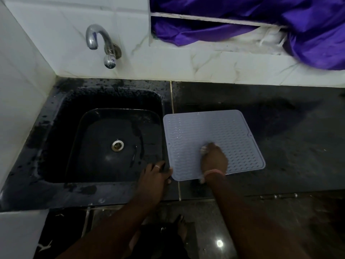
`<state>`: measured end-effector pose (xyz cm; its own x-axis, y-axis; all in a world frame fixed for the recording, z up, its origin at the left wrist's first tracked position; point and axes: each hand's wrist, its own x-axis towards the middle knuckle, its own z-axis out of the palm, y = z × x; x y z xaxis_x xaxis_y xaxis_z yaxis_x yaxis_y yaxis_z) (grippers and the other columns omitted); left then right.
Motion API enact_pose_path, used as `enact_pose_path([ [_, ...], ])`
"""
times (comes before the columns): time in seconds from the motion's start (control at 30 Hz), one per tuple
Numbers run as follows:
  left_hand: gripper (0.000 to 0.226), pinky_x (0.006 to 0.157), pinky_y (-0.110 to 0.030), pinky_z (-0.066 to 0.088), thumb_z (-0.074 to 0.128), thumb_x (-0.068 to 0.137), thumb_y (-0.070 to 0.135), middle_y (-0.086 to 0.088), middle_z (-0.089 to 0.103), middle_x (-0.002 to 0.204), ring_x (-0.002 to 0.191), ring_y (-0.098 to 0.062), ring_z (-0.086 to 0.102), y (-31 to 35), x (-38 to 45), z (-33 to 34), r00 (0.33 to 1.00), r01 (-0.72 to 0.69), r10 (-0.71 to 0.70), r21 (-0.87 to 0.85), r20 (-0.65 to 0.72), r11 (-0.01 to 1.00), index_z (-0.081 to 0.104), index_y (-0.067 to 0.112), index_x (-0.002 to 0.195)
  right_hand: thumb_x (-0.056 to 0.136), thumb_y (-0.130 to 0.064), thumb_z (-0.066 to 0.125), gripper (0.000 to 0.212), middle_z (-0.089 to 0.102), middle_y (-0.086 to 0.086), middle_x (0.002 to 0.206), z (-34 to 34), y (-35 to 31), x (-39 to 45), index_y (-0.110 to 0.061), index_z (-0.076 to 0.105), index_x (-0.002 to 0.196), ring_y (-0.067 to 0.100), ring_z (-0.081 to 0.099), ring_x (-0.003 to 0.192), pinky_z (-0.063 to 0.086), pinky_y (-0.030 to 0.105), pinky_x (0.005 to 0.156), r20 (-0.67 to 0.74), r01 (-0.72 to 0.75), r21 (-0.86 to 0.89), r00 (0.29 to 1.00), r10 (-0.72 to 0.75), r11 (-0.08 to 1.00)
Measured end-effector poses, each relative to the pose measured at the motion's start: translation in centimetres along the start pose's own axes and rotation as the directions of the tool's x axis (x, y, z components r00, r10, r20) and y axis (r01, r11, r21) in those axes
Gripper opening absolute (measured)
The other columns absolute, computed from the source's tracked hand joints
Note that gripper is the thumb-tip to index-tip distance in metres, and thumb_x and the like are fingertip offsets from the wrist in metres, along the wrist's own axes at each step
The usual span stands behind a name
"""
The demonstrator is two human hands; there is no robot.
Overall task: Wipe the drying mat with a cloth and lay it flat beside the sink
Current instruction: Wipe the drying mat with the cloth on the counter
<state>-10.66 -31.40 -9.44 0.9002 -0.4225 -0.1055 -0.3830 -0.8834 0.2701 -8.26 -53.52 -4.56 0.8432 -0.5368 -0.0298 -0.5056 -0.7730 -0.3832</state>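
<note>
Both hands work: left hand [155, 173] pins the drying mat [212, 143] corner, right hand [214, 158] clenches a cloth [204, 147] (mostly hidden) mid-mat. Mat already flat beside the sink [112, 143]; wiping unfinished.

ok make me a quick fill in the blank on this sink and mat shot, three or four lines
1. The drying mat lies flat on the counter to the ____ of the sink.
2. The right hand presses a small cloth onto the ____.
3. The left hand steadies the mat at its near-left ____.
4. Purple fabric hangs over the wall ____ the counter.

Missing words: right; mat; corner; above
</note>
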Motion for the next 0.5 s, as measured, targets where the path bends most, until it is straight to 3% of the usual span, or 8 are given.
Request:
enact_pose_path([
  [0.13, 0.044, 0.092, -0.038, 0.045, 0.052, 0.083, 0.042, 0.001, 0.054, 0.138, 0.117, -0.03, 0.053, -0.8, -0.1, 1.2, 0.993, 0.114, -0.109, -0.113, 0.047, 0.987, 0.056, 0.046, 0.127, 0.087, -0.006, 0.058, 0.019, 0.071, 0.0, 0.096, 2.8, -6.1, -5.0, -0.019, 0.068, 0.097, 0.019, 0.068, 0.089, 0.056, 0.032, 0.086, 0.159, 0.171, 0.224, 0.965, -0.209, 0.959],
  [0.23, 0.037, 0.093, -0.035, 0.044, 0.055, 0.085, 0.04, 0.003, 0.058, 0.134, 0.113, -0.027, 0.055, -1.7, -0.6, 1.5, 0.989, 0.137, -0.143, -0.199, -0.02, 0.971, 0.064, 0.043, 0.12, 0.084, -0.003, 0.07, 0.024, 0.075, -0.002, 0.098, 1.1, -7.6, -4.6, -0.02, 0.074, 0.1, 0.01, 0.072, 0.09, 0.06, 0.035, 0.086, 0.388, -0.084, 0.65, 0.891, -0.235, 0.755],
  [0.3, 0.041, 0.094, -0.031, 0.042, 0.056, 0.086, 0.039, 0.005, 0.061, 0.128, 0.111, -0.023, 0.055, -1.9, -0.5, 1.4, 0.983, 0.149, -0.17, -0.249, -0.065, 0.957, 0.062, 0.044, 0.126, 0.087, 0.0, 0.069, 0.023, 0.074, 0.001, 0.096, -1.5, -5.9, -2.2, -0.017, 0.072, 0.102, 0.006, 0.072, 0.081, 0.061, 0.028, 0.069, 0.367, -0.181, 0.735, 0.917, -0.159, 0.653],
  [0.37, 0.047, 0.094, -0.027, 0.039, 0.053, 0.086, 0.043, 0.008, 0.061, 0.125, 0.112, -0.019, 0.054, -1.9, -0.1, 1.0, 0.975, 0.184, -0.209, -0.265, -0.071, 0.947, 0.055, 0.048, 0.133, 0.089, -0.008, 0.071, 0.019, 0.07, -0.003, 0.094, -3.8, -2.3, 1.1, -0.019, 0.068, 0.104, 0.001, 0.069, 0.078, 0.057, 0.02, 0.067, 0.211, -0.101, 0.644, 0.976, -0.049, 0.758],
  [0.43, 0.051, 0.095, -0.03, 0.04, 0.051, 0.087, 0.051, 0.008, 0.058, 0.13, 0.113, -0.019, 0.051, -1.7, 0.0, 0.4, 0.983, 0.177, -0.184, -0.185, -0.021, 0.967, 0.046, 0.053, 0.138, 0.09, -0.021, 0.071, 0.021, 0.064, -0.004, 0.096, -5.0, 2.4, 4.8, -0.021, 0.059, 0.107, 0.011, 0.066, 0.087, 0.053, 0.029, 0.079, 0.087, -0.079, 0.367, 0.995, 0.05, 0.927],
  [0.5, 0.056, 0.096, -0.037, 0.043, 0.05, 0.089, 0.058, 0.004, 0.05, 0.139, 0.118, -0.024, 0.047, -0.8, -0.5, -0.5, 0.989, 0.143, -0.138, -0.093, 0.061, 0.985, 0.036, 0.056, 0.143, 0.092, -0.027, 0.064, 0.027, 0.059, 0.009, 0.105, -4.6, 5.7, 6.8, -0.019, 0.05, 0.114, 0.031, 0.062, 0.1, 0.05, 0.044, 0.088, 0.112, -0.177, 0.173, 0.981, 0.16, 0.969],
])
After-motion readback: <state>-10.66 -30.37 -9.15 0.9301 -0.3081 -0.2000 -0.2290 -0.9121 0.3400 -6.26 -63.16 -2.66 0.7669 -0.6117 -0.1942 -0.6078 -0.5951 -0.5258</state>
